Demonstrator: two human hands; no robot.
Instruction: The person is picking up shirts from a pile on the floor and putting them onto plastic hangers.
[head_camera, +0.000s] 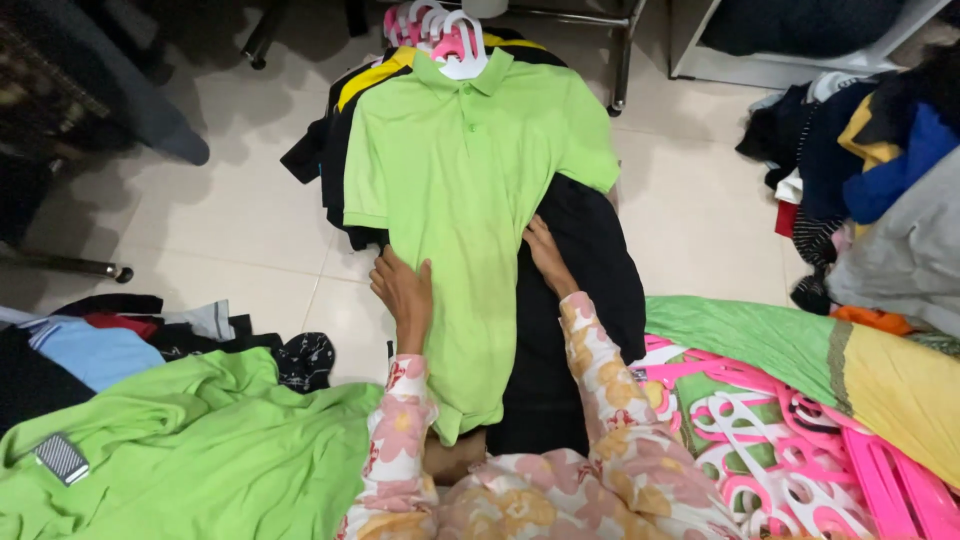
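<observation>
Head view, green polo shirt (470, 190) between flat open hands, left hand (405, 290), right hand (545, 255).

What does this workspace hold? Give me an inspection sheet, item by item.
Surface: pale tiled floor, bare patches between clothes.
Job's things: lime green polo shirt on a pink and white hanger, lying on top of a stack of dark hung garments.
Clutter: green cloth at lower left with a small striped object on it; pile of pink hangers at lower right; heap of mixed clothes at right.
Hands: left hand flat on the shirt's left edge; right hand at its right edge, fingers tucked under.
Cables: nothing seen.
Surroundings: metal rack legs at top.
</observation>
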